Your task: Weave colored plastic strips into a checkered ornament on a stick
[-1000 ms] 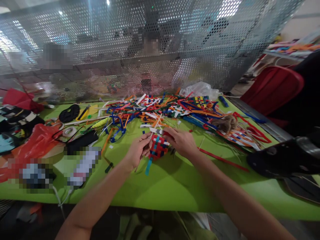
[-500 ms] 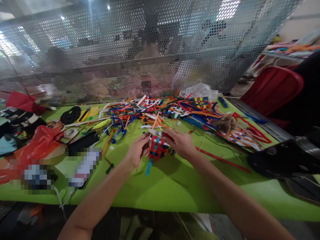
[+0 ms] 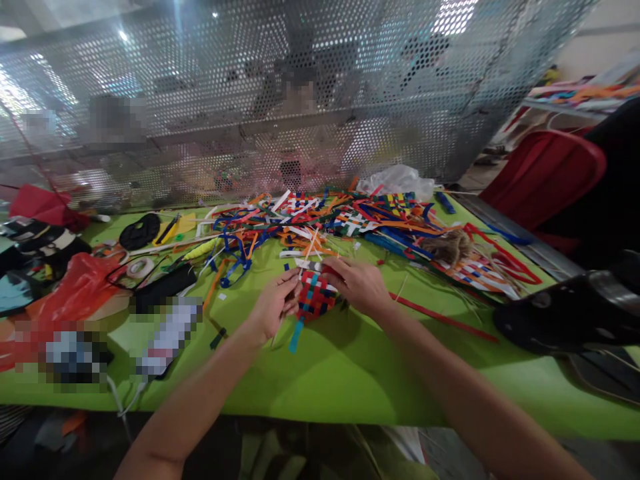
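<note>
A small woven piece (image 3: 316,297) of red, blue and white strips is held just above the green table (image 3: 340,373), between both hands. My left hand (image 3: 273,305) pinches its left edge, where a light blue strip (image 3: 297,333) hangs down. My right hand (image 3: 357,285) grips its upper right side, fingers curled over the top. Behind the hands lies a big heap of loose coloured strips (image 3: 320,223).
A perforated metal screen (image 3: 280,100) rises behind the table, with people blurred beyond it. At left lie a red plastic bag (image 3: 75,290), a tape roll (image 3: 140,268) and black items. At right are a red chair (image 3: 545,177), a black object (image 3: 565,317) and other woven pieces (image 3: 475,273).
Both hands stay on the woven piece with only slight finger shifts; the view has drifted a little.
</note>
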The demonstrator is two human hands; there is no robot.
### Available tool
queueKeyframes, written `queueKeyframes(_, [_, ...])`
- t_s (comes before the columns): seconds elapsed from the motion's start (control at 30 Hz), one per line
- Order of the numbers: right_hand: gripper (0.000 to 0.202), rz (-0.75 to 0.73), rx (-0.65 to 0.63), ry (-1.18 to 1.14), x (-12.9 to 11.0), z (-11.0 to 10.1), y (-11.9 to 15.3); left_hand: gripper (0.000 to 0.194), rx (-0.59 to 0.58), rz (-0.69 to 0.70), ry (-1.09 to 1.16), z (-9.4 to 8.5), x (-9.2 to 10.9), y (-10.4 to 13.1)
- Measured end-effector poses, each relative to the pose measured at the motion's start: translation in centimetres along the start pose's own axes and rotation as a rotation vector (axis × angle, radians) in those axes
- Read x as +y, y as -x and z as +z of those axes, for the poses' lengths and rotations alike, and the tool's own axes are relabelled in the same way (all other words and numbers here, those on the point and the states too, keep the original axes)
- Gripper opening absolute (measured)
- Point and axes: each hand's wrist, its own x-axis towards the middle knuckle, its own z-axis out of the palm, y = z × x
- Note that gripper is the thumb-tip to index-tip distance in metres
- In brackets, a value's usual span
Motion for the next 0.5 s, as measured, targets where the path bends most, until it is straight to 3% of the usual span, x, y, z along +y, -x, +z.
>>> queueKeyframes(0.2, [0.044, 0.069, 0.004, 0.019, 1.1, 0.2, -0.4, 0.037, 0.006, -0.018, -0.002, 0.0, -0.1, 0.1])
queueKeyframes(0.37, [0.041, 0.319, 0.118, 0.022, 3.8, -0.8, -0.6, 0.035, -0.019, -0.031, -0.034, 0.1, 0.1, 0.4])
queueKeyframes(0.5, [0.040, 0.218, 0.099, -0.061, 2.8, -0.8, -0.3, 0.033, 0.009, -0.009, -0.035, -0.1, 0.1, 0.1])
